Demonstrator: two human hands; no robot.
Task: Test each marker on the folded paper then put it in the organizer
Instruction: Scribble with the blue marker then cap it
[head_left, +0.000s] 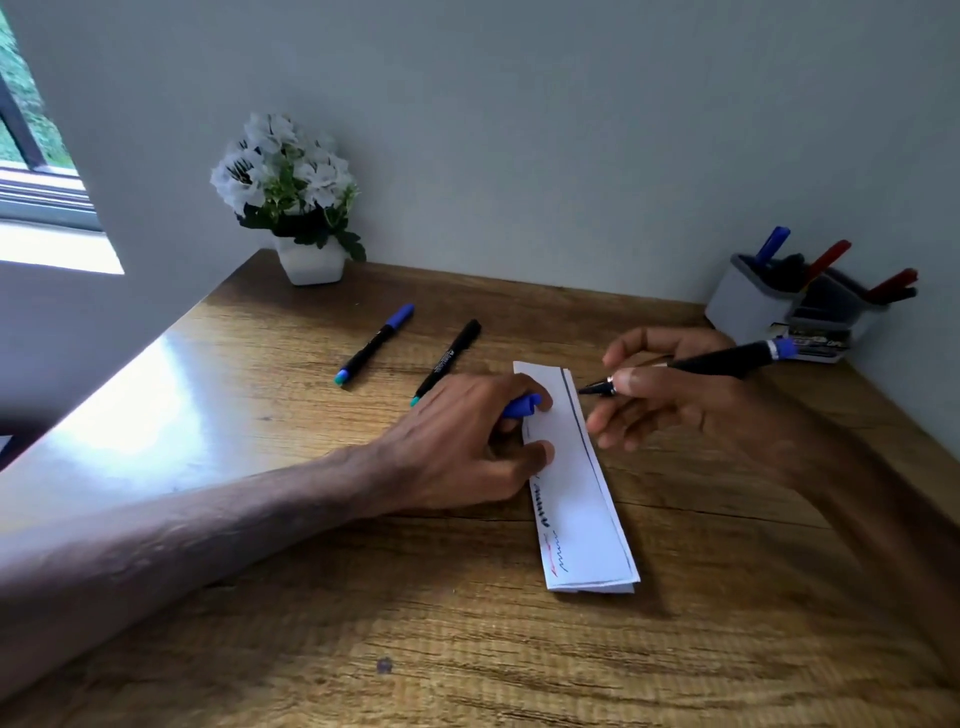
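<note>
Paper (576, 483), folded, lies mid-counter nearer the right edge, its far end pinned by my left hand (467, 441). The organizer (769, 306) stands in the far right corner. My right hand (675, 395) grips the uncapped marker (717, 361), whose tip is at the sheet's far right edge. My left fingers (519, 387) curl round the cap (522, 406). If my pinning slackens, I think the stroke could drag the sheet or ink the counter.

Folded paper (576, 493) lay under your left fingers (540, 452), cap (522, 405) pinched there. Marker (717, 358) in your right fingers (631, 382) pointed at its far end. Loose markers (449, 356) lay behind-left of left fingers; organizer (753, 306) behind right fingers.
</note>
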